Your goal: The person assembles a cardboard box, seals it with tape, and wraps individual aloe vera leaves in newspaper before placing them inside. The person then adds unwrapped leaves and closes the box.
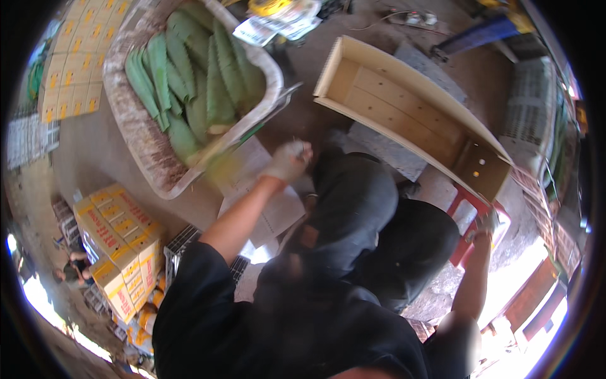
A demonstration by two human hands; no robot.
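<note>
My left hand (289, 161), in a pale glove, is raised before my knees with its fingers curled. Motion blur hides whether anything is in it. Beyond it, thick green aloe leaves (189, 80) are piled in a large, stained pale tub (277, 71). A blurred yellow-green thing (223, 168) is close to the tub's near rim. My right hand (483, 226), also gloved, is at the near right corner of a long, open-topped cardboard carton (393, 90), beside a red plastic stool (457, 203). Its grip there is unclear. No leaves show inside the carton.
Printed cartons (120, 237) are stacked at left, with more cartons (78, 61) behind. Paper sheets (262, 203) lie by my left knee. Plastic crates (182, 246) stand at left. A power strip (416, 18) and cable lie on the far floor. Another person (75, 270) is at far left.
</note>
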